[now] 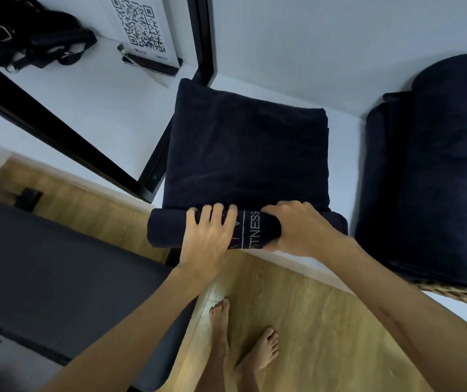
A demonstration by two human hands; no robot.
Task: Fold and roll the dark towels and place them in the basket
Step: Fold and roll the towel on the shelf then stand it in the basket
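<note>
Left hand (208, 236) & right hand (297, 230), fingers curled over the rolled near end of 1 dark towel (243, 154) w/ white "FITNESS" lettering; rest lies flat, folded, on white bench (339, 80). Right: basket (452, 294) w/ dark towel rolls, approx 2.

Both forearms are bare to the frame edge; no sleeve, watch or ring shows. The left hand (208, 239) and right hand (300, 230) wear no gloves. At 6 o'clock, two bare feet (243, 343).
</note>
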